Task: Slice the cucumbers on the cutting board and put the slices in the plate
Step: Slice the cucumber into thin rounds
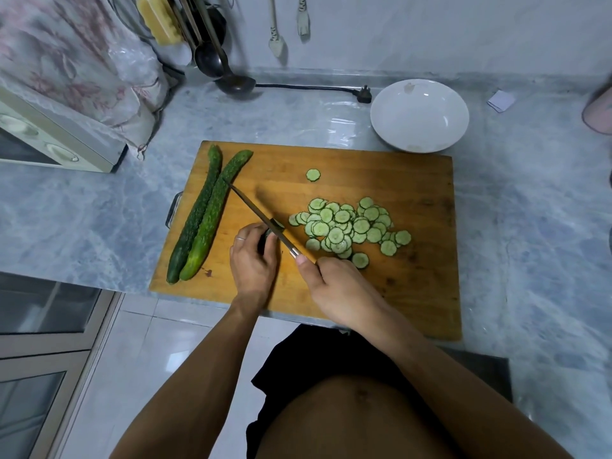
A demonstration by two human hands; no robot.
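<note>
- Head view: wooden cutting board point(331, 293) lies on the marble counter point(82, 220).
- Left hand point(253, 260) curls its fingers round a short cucumber stub point(269, 234), pinning it to the board.
- Right hand point(344, 289) grips the knife point(261, 217); the blade rests on the stub, just beside the left fingertips.
- Slices point(351, 226) lie heaped right of the blade; one slice point(313, 175) lies apart.
- Two whole cucumbers point(202, 217) lie touching at the board's left edge.
- White plate point(419, 115) stands behind the board, well apart from both hands.
</note>
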